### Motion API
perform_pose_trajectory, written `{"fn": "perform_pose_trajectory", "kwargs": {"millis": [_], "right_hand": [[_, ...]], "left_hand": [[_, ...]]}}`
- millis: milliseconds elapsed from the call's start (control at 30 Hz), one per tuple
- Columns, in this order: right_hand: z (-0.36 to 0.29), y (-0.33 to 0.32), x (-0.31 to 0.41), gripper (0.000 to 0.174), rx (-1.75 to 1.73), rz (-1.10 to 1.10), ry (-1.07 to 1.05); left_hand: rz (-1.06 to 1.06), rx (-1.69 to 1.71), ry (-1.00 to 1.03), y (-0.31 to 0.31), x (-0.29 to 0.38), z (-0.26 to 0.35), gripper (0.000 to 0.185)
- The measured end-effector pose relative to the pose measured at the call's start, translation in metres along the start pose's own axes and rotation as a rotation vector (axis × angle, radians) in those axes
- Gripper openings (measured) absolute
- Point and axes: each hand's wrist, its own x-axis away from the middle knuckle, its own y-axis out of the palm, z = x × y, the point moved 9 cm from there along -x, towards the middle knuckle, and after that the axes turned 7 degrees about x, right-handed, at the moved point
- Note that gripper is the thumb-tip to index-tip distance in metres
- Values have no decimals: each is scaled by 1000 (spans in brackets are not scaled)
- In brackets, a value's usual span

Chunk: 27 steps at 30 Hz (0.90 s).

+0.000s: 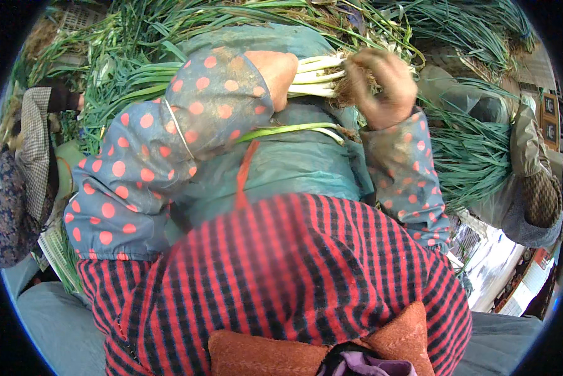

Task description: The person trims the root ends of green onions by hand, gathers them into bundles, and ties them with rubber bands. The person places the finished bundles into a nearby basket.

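Note:
My left hand (277,77) is closed round a bunch of green onions (316,77), whose white stems and roots stick out to the right and whose green leaves trail left under my sleeve. At the root end is my right hand (382,89), blurred, with fingers bent over the roots; whether it grips them cannot be told. A loose green onion (305,127) lies nearer my body on the green plastic sheet (305,169) over my lap. A red strap crosses the sheet.
Piles of green onions (136,28) spread beyond my hands and to the left. More bundles (474,155) lie at the right, beside another person's sleeved arm (528,136). At the far left another person's checked sleeve (35,141) reaches in, above a plastic crate (58,254).

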Motion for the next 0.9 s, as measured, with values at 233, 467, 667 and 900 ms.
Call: {"fn": "perform_pose_trajectory", "kwargs": {"millis": [233,467,667,900], "right_hand": [[-11,35,24,19,176,-364,-11],[1,60,16,18,113,-600,-34],[-8,73,11,16,199,-634,-211],[-6,70,11,13,111,-607,-198]], "left_hand": [[-12,9,-1,2,2,-2,43],[-115,28,-14,1,1,-2,48],[-132,11,-24,-1,3,-3,52],[-98,72,-8,0,4,-4,53]]}}
